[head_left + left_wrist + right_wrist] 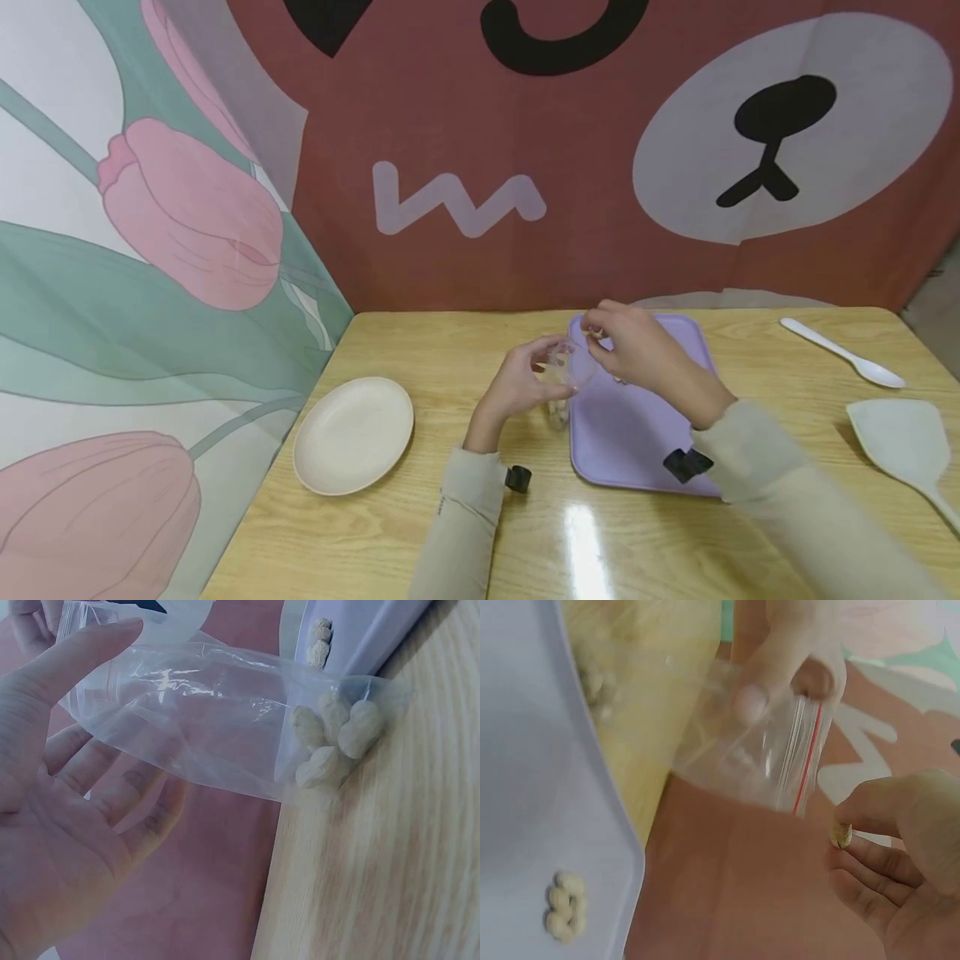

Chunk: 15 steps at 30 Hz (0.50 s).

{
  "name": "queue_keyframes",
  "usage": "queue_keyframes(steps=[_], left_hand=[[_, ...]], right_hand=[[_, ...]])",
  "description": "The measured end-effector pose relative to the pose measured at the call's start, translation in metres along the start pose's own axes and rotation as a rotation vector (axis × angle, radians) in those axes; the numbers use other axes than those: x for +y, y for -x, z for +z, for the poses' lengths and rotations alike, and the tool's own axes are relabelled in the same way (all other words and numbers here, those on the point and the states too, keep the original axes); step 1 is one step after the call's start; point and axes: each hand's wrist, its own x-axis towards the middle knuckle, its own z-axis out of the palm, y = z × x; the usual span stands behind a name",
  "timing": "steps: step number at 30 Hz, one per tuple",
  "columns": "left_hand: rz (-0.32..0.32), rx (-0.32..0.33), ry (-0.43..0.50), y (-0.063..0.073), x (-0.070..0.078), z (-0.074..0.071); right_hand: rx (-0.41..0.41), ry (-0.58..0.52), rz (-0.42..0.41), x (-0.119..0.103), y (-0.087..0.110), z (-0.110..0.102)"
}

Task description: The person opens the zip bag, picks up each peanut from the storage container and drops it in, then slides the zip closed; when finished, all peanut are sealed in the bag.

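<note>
My left hand (517,379) holds a clear zip bag (210,712) near its mouth, thumb on one side and fingers on the other. The bag has a red line along its top edge, and several peanuts in their shells (360,731) lie at its bottom end, by the tray's edge. Beside the bag's mouth, over the purple tray (637,442), is my right hand (637,346). It pinches a peanut (841,834) between thumb and fingers. On the tray lies a small group of peanuts (571,883), mostly hidden by the right hand in the head view.
A cream plate (352,433) stands at the left of the wooden table. To the right of the tray lie a white spoon (843,350) and a white spatula (900,437). A printed cloth (465,267) hangs behind the table's back edge.
</note>
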Motion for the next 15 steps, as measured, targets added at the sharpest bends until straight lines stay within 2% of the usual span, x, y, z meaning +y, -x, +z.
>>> queue_keyframes(steps=[5, 7, 12, 13, 15], left_hand=[[0.009, -0.001, -0.001, 0.0, 0.002, -0.001], [0.015, -0.005, 0.005, 0.001, 0.008, -0.003], [0.026, -0.008, 0.011, 0.001, 0.008, -0.003], [0.031, -0.005, 0.005, 0.0, 0.002, -0.002], [0.035, -0.005, 0.005, 0.0, 0.002, -0.002]], right_hand=[[-0.036, -0.02, -0.043, -0.01, -0.003, 0.006], [-0.045, -0.023, -0.046, -0.012, -0.003, 0.008], [-0.041, -0.029, -0.051, -0.013, -0.002, 0.013], [-0.036, -0.029, -0.056, -0.014, -0.002, 0.014], [-0.036, -0.031, -0.054, -0.014, -0.001, 0.014]])
